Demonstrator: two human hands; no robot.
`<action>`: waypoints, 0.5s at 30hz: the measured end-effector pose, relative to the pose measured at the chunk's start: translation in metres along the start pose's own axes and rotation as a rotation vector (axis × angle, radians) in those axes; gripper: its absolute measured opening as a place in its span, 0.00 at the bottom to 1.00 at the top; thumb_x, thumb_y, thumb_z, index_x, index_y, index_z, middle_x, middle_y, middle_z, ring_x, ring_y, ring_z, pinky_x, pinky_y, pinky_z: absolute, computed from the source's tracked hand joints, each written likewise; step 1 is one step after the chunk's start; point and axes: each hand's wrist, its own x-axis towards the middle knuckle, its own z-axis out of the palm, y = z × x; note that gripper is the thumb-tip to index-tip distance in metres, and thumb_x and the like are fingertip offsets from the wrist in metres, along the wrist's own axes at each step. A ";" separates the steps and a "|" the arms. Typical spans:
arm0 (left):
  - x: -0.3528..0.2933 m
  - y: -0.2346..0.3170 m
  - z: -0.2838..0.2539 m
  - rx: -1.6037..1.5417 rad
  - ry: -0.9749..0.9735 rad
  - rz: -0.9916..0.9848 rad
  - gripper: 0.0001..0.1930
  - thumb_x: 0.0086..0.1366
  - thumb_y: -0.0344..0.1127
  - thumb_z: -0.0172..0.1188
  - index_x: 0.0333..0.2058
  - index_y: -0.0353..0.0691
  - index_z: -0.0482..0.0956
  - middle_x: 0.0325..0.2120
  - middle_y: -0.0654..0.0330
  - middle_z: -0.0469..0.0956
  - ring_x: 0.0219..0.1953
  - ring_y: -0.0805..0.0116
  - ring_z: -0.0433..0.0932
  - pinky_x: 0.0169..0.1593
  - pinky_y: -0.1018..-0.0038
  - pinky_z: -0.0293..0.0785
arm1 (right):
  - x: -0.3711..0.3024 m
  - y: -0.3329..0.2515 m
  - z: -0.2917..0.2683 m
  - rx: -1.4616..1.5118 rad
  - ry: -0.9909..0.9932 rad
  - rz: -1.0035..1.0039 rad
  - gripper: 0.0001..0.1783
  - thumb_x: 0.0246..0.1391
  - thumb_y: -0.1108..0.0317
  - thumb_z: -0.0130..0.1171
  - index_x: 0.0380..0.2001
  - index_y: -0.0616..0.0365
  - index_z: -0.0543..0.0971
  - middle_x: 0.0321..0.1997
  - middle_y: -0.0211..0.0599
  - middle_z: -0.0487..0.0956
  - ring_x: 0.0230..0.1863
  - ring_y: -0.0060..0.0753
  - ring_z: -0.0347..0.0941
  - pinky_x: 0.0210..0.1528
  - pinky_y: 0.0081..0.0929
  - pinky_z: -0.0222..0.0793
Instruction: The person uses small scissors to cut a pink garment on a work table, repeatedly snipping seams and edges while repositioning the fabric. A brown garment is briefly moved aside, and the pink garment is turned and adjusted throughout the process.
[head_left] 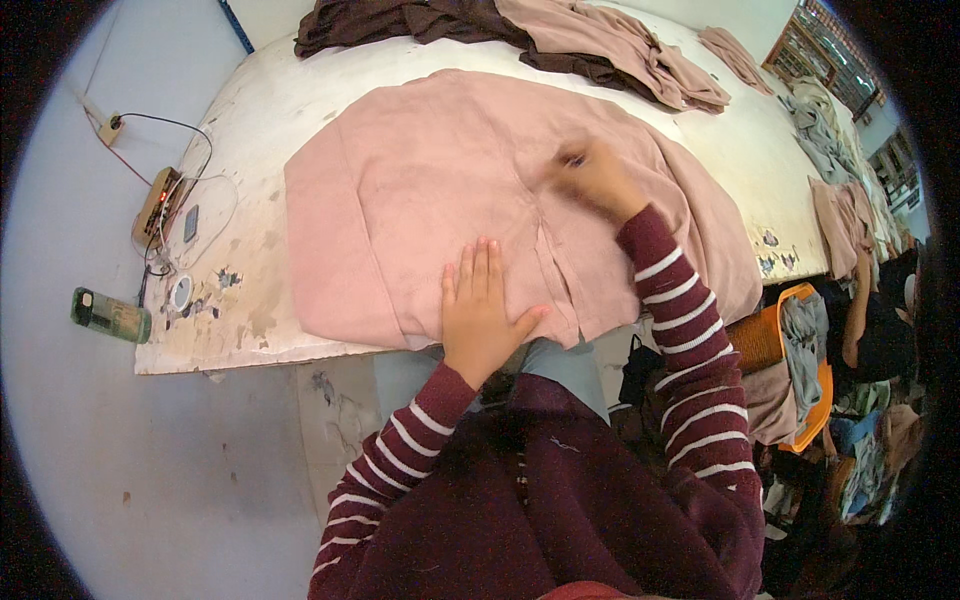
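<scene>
A large piece of pink cloth [430, 190], looking like a garment with seams and a slit at its near edge, lies spread over the white table. My left hand [480, 310] presses flat on it near the front edge, fingers stretched out and thumb apart. Above the cloth's right half is my right hand [595, 180], smeared by motion, its fingers curled closed. A small dark spot shows at those fingers; what it is, I cannot make out.
Dark brown cloth [420, 25] and more pink cloth [620, 50] lie at the table's far side. A power box [157, 205] with cables sits at the left edge, near a green bottle [110, 315]. An orange basket [822, 385] of clothes and another person's arm [858, 305] are at right.
</scene>
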 end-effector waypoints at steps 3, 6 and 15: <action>-0.003 0.003 -0.001 -0.015 -0.014 -0.019 0.51 0.55 0.65 0.55 0.65 0.29 0.51 0.64 0.45 0.55 0.67 0.52 0.52 0.67 0.52 0.42 | 0.011 0.013 -0.051 -0.020 0.500 0.032 0.13 0.50 0.61 0.64 0.33 0.60 0.84 0.28 0.40 0.83 0.26 0.26 0.75 0.31 0.27 0.70; -0.003 0.005 -0.002 -0.014 -0.014 -0.018 0.51 0.55 0.65 0.54 0.64 0.29 0.51 0.64 0.45 0.55 0.67 0.51 0.52 0.67 0.52 0.43 | -0.001 0.011 -0.084 -0.231 0.808 0.296 0.23 0.52 0.49 0.61 0.38 0.59 0.83 0.32 0.41 0.83 0.35 0.41 0.79 0.42 0.30 0.71; -0.018 0.004 -0.007 -0.320 0.106 0.288 0.36 0.54 0.52 0.62 0.57 0.36 0.66 0.59 0.50 0.63 0.62 0.53 0.60 0.64 0.54 0.53 | -0.093 -0.027 0.008 -0.135 0.219 -0.299 0.19 0.47 0.68 0.66 0.45 0.60 0.78 0.41 0.39 0.80 0.42 0.31 0.77 0.45 0.25 0.71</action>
